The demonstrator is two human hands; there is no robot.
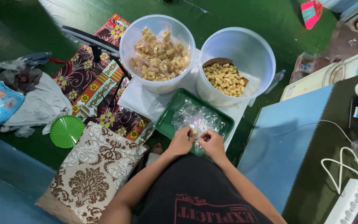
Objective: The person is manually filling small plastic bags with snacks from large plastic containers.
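- The left hand (182,141) is pinching a small clear plastic bag (194,133) with curled fingers.
- The right hand (212,143) is gripping the same bag's other side, fingers closed.
- Both are hovering over the near edge of a green tray (170,113) that is holding a heap of clear bags (197,117).
- Beyond it, two plastic buckets are sitting side by side: the left bucket (157,25) is holding bagged snacks, the right bucket (245,41) loose ones.
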